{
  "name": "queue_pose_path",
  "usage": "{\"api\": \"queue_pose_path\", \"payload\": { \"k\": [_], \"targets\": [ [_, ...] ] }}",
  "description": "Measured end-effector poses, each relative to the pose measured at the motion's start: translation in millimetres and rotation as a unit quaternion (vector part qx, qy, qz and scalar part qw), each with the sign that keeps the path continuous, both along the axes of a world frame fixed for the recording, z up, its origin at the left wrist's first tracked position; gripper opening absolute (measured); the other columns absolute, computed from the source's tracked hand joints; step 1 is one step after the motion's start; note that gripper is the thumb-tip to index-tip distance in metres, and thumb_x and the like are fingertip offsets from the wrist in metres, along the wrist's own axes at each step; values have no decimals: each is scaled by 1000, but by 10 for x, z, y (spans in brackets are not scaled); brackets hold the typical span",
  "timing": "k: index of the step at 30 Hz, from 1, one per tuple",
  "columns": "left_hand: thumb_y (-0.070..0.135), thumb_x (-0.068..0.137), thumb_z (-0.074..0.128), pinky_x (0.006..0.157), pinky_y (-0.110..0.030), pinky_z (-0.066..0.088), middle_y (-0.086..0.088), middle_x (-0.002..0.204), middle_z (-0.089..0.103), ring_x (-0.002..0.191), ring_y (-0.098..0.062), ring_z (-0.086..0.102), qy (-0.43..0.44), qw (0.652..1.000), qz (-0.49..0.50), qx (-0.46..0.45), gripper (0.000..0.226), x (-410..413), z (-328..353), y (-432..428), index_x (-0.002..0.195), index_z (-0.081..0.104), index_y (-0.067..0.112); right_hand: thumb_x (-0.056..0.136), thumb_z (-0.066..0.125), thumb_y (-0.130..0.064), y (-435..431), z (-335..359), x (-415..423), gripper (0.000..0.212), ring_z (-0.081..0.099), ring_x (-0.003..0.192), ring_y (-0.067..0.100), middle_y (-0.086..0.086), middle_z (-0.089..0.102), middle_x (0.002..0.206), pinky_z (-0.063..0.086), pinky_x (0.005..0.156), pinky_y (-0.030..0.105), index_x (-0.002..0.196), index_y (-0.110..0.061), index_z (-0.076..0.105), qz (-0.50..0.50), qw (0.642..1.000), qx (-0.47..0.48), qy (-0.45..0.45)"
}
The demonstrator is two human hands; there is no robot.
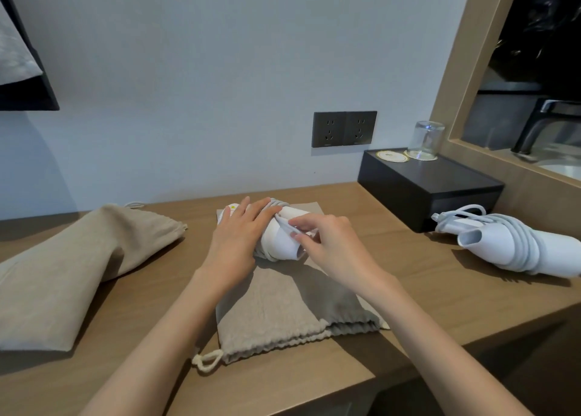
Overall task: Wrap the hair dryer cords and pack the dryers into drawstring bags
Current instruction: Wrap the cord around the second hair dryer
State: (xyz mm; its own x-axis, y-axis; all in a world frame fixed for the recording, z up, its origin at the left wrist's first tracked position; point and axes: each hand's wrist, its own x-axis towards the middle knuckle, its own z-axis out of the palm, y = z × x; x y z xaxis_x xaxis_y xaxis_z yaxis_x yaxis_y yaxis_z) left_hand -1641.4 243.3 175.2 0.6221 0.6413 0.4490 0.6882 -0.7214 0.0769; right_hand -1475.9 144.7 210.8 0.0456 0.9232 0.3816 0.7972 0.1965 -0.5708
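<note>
Finishing wrap: your left grip, spread flat, steadies dryer on bag; right grip pinches cord. Next: tuck end securely.

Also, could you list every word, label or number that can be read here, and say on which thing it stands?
No text here can be read as words.
The sticker on the middle dryer: yellow and red marks, too blurred.
The coaster on the black box: round print, too small.
The sockets: a small mark at the lower edge, too small.
</note>
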Motion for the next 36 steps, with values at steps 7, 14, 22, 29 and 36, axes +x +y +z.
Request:
{"api": "queue_pose_path", "payload": {
  "k": [7,14,22,29,36],
  "targets": [
    [-1,68,51,121,-29,-2,10,154,29,148,-6,6,-82,987,-124,-60,74,36,4,-157,138,40,19,91,66,-17,-46,-107,102,19,63,80,1,-4,73,96,50,76,17,108,-17,73,-37,998,41,11],
    [52,90,51,116,-30,24,13,136,54,142,-6,28,-169,968,-95,-160,27,159,12,-276,109,57,34,82,77,-30,-91,-126,203,18,60,59,-1,-11,72,84,48,58,16,100,-27,77,-13,989,-1,145],
    [69,73,58,95,-31,46,25,103,60,118,1,51,-188,966,-127,-126,65,131,25,-268,113,59,18,88,68,-13,-116,-117,534,30,67,88,14,0,67,98,55,71,19,116,-20,61,4,964,-89,250],
    [72,59,73,95,-24,40,19,107,61,120,-9,50,-160,974,-121,-102,66,103,42,-309,101,57,24,96,58,-22,99,-286,552,34,58,101,9,-4,57,112,50,81,19,127,-14,47,-64,938,-149,306],
    [60,69,71,110,-11,24,18,116,59,122,24,32,-207,969,-136,-20,50,109,-42,-278,99,70,20,99,50,-34,44,-514,598,29,65,100,17,4,69,105,53,86,27,112,-11,63,30,945,-118,304]
  ]
}}
